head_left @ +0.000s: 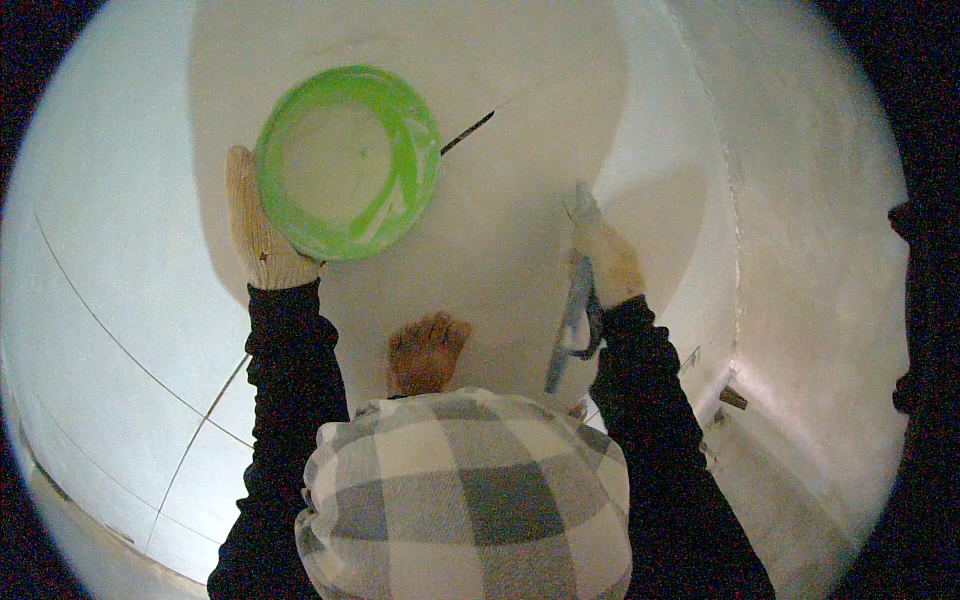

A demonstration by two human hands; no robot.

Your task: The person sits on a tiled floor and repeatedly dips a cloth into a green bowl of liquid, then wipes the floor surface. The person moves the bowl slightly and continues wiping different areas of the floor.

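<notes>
My left hand [262, 225], in a cream knitted glove, supports a round green bowl [408, 205] from its left side and beneath. The bowl's inside is smeared with a pale, plaster-like coating or paste. Out to the right, my right hand [608, 260] is blurred by motion and closed on a trowel [571, 310], a flat grey blade seen nearly edge-on with a dark handle. The trowel is apart from the bowl, close to the pale smooth surface [490, 240]. Fingers of the left hand under the bowl are hidden.
A bare foot [425, 355] shows below the bowl. Large pale tiles with dark joints [150, 400] lie at left. A pale wall [820, 250] rises at right, with a small brown block [733, 398] at its base. A dark slit [470, 131] marks the surface beside the bowl.
</notes>
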